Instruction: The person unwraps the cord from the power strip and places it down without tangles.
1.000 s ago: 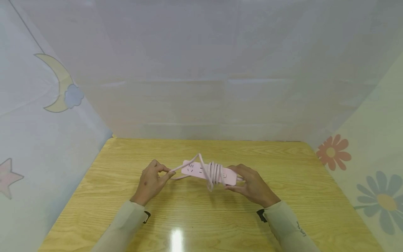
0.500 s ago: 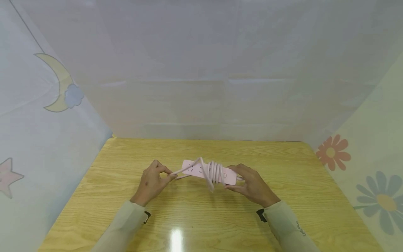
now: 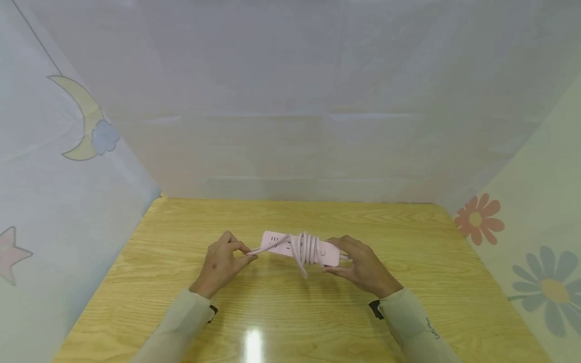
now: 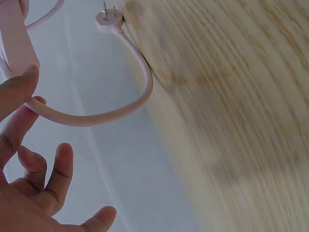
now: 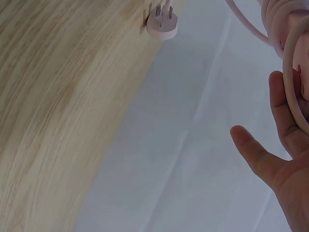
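Observation:
A pink power strip [image 3: 277, 244] is held level over the table, with several turns of its pink cord [image 3: 307, 248] wrapped around its middle. My right hand [image 3: 363, 262] grips the strip's right end between thumb and fingers, beside the switch. At the other end, my left hand [image 3: 224, 264] pinches a stretch of cord between thumb and index finger, close to the strip's socket end. From that pinch the cord slants across the sockets to the coils. In the left wrist view, a length of cord curves from the fingertips to the pronged plug [image 4: 108, 20].
The wood-grain table [image 3: 290, 322] extends under both hands. Pale cloth hangs behind it, and side panels carry a moon [image 3: 83, 118] on the left and flowers [image 3: 555, 291] on the right. The plug [image 5: 162, 24] also shows by the tabletop in the right wrist view.
My left hand has shifted slightly right, toward the strip. The raised bend of cord has come down onto the sockets. My right hand keeps its grip in nearly the same place.

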### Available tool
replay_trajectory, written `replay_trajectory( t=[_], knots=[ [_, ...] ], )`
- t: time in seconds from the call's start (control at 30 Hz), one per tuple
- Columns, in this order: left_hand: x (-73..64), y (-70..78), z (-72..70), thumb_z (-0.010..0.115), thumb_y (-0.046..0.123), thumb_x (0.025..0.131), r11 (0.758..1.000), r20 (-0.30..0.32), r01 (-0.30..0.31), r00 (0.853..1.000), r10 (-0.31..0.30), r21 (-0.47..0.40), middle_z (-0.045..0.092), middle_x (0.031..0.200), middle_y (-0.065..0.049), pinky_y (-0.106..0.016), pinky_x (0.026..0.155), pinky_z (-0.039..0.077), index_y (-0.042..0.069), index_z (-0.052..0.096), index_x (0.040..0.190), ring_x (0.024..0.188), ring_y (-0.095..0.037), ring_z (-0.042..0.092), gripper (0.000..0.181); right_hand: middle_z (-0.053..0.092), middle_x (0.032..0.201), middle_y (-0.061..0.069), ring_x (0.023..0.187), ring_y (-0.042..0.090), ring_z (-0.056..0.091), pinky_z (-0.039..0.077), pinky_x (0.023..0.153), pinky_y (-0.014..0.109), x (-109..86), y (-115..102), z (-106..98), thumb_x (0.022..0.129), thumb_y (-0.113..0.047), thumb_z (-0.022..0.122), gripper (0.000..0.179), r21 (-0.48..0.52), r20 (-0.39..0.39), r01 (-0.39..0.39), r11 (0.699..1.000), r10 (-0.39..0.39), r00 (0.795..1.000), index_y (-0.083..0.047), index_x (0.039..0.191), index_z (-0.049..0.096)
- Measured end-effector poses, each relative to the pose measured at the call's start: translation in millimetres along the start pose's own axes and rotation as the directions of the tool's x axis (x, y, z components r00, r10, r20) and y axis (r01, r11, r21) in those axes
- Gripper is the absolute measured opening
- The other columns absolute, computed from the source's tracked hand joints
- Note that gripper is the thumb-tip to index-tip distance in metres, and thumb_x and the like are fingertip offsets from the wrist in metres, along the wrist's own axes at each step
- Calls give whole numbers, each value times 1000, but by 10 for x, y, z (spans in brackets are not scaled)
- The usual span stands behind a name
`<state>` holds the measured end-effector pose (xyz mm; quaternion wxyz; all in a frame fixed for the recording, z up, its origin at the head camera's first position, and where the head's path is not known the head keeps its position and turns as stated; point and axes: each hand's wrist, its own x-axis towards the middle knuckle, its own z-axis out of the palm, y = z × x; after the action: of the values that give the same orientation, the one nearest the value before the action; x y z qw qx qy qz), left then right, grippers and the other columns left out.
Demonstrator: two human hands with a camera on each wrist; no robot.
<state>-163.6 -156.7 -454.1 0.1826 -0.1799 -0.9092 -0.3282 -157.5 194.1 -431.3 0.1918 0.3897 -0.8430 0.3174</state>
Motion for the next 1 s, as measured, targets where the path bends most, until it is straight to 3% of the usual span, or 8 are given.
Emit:
replay_trajectory(
  t=[0.2,0.53,0.8,1.0],
  knots=[
    [-10,24,23,91,19,73,1000,0,-27,1000,27,15,52,79,-1,-33,67,36,10,78,81,61,-11,36,18,66,107,0,88,10,61,53,67,27,5,-11,-6,69,-16,91,64,-3,6,-13,1000,13,1000,-7,126,64],
    [-36,84,63,92,23,72,996,-2,-77,997,77,55,54,79,0,-46,76,45,12,79,79,65,-9,42,18,67,107,-1,89,10,62,54,69,28,9,-18,-1,69,-15,92,64,11,13,-28,1000,27,1000,-8,127,64],
    [-67,79,91,93,23,70,989,-8,-131,991,132,73,49,75,2,-33,68,38,14,80,78,63,-9,37,17,66,107,-1,88,9,62,54,68,28,1,-10,-5,69,-15,91,64,8,9,-22,1000,22,1000,-9,127,64],
    [-85,76,114,92,22,70,986,-18,-150,988,152,76,51,76,-1,-32,67,38,14,80,76,63,-9,38,16,67,108,-1,89,10,63,54,69,29,-1,0,-4,67,-12,92,66,11,3,-11,1000,11,1000,-10,127,64]
  ],
)
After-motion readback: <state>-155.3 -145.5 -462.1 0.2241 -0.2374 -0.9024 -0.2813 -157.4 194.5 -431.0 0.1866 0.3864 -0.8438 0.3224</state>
